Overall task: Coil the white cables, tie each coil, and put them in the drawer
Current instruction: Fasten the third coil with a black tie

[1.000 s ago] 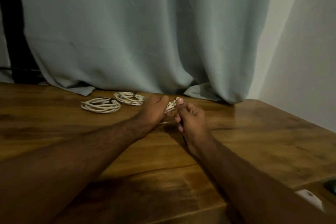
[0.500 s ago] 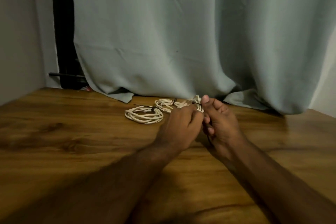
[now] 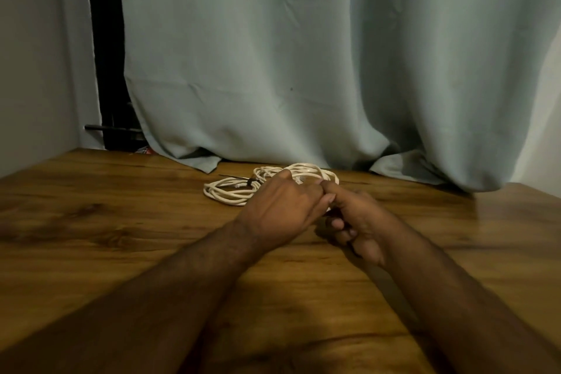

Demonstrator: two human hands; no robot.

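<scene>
Three white cable coils lie at the back of the wooden table (image 3: 121,222). The left coil (image 3: 226,193) is bound with a dark tie (image 3: 251,182). A second coil (image 3: 263,172) sits just behind it, partly hidden. My left hand (image 3: 280,211) and my right hand (image 3: 356,222) meet at the near side of the third coil (image 3: 308,169). Their fingertips pinch together on it. What lies between the fingertips is hidden. No drawer is in view.
A pale green curtain (image 3: 303,70) hangs right behind the coils, its hem resting on the table's back edge. A grey wall and a dark gap (image 3: 104,70) stand at the left. Bare wood stretches to the left and in front of my hands.
The view has swung left, so the coils now sit near the middle. My hands have lowered the third coil beside the other two and stay pinched on it.
</scene>
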